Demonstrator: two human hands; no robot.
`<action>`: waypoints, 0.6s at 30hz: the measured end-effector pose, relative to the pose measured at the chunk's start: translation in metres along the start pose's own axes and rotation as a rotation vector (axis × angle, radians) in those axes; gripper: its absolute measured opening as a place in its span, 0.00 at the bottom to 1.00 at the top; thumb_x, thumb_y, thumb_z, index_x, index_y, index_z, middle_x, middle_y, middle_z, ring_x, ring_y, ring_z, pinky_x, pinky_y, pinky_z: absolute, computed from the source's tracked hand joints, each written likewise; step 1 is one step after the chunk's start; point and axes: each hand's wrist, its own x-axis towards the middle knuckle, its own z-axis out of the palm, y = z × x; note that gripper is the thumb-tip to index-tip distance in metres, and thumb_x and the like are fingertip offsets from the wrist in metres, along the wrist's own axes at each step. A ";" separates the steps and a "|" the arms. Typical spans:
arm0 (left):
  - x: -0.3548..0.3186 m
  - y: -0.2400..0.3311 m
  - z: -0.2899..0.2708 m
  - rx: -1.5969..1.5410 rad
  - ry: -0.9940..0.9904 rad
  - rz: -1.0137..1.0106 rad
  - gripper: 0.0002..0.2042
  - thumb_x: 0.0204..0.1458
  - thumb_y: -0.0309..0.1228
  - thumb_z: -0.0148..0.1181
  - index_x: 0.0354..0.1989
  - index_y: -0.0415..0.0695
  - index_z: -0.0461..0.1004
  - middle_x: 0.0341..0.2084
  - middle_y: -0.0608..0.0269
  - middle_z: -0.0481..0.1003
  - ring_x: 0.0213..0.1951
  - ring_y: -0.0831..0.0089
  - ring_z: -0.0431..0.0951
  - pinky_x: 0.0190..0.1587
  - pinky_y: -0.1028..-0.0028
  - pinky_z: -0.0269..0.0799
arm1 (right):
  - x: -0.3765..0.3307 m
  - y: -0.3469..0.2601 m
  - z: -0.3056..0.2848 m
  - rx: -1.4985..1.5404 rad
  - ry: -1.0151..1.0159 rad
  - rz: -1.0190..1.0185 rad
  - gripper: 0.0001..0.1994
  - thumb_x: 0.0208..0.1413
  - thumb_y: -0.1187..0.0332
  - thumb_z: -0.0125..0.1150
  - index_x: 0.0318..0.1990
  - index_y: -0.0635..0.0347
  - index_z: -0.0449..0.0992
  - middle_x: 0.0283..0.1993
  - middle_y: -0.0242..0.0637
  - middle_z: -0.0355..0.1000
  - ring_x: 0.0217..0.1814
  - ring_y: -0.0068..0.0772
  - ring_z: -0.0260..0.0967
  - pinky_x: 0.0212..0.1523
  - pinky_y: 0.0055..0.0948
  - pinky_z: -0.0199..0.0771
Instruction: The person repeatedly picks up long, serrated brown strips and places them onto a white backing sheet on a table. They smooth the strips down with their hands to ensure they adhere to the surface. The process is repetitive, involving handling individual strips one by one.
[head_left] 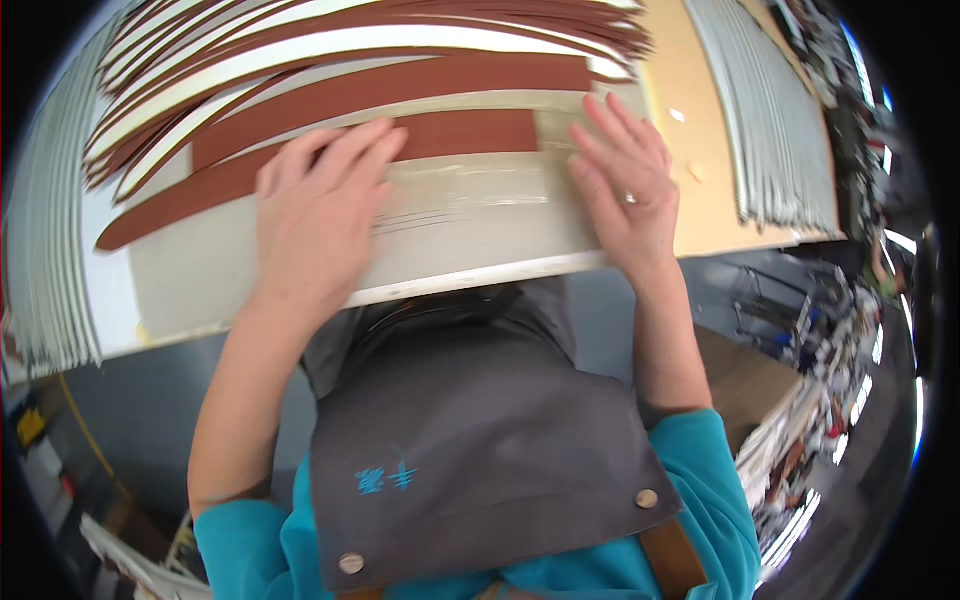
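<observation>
My left hand point(322, 205) lies on a long reddish-brown strip point(460, 134), which looks like leather, with its fingertips pressing the strip's upper face. The strip's left part runs out from under the palm to a rounded end. Just past the strip's squared right end, my right hand point(632, 185) rests over the board with its fingers spread, and nothing shows in it. Beyond lies a second wide brown strip point(430, 82), its right end close to my right fingertips. Both strips are on a grey board point(470, 240) with clear tape point(490, 185) across it.
Many thin brown strips point(300, 30) lie bunched at the far side of the table. Rows of pale grey strips stand at the left point(55, 220) and at the right point(775, 120). The table's front edge point(480, 275) runs just before my grey apron point(480, 430).
</observation>
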 end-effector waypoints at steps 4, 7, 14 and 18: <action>0.000 -0.001 0.001 -0.028 0.009 0.000 0.21 0.61 0.29 0.58 0.64 0.50 0.76 0.64 0.72 0.73 0.62 0.60 0.68 0.66 0.61 0.60 | -0.006 0.057 -0.070 0.312 0.354 0.522 0.12 0.58 0.73 0.71 0.49 0.61 0.85 0.42 0.34 0.84 0.41 0.20 0.78 0.45 0.20 0.77; 0.005 0.001 0.001 -0.033 0.014 0.010 0.20 0.62 0.30 0.58 0.63 0.49 0.76 0.64 0.71 0.73 0.62 0.60 0.67 0.66 0.61 0.59 | -0.027 0.089 -0.112 0.100 0.216 0.735 0.15 0.57 0.67 0.74 0.50 0.61 0.85 0.35 0.31 0.80 0.32 0.16 0.71 0.34 0.17 0.69; 0.001 -0.001 0.001 -0.031 0.026 0.011 0.19 0.64 0.30 0.56 0.64 0.49 0.76 0.64 0.71 0.73 0.61 0.60 0.68 0.66 0.60 0.59 | -0.025 0.094 -0.084 -0.037 0.102 0.756 0.16 0.55 0.62 0.76 0.47 0.60 0.86 0.35 0.31 0.80 0.32 0.19 0.73 0.32 0.21 0.71; -0.001 -0.001 0.001 -0.044 0.046 0.017 0.20 0.62 0.30 0.58 0.64 0.50 0.75 0.63 0.72 0.73 0.61 0.61 0.68 0.65 0.60 0.60 | -0.016 0.107 -0.086 -0.052 0.034 0.737 0.14 0.53 0.62 0.76 0.42 0.61 0.85 0.33 0.33 0.81 0.34 0.21 0.76 0.34 0.23 0.73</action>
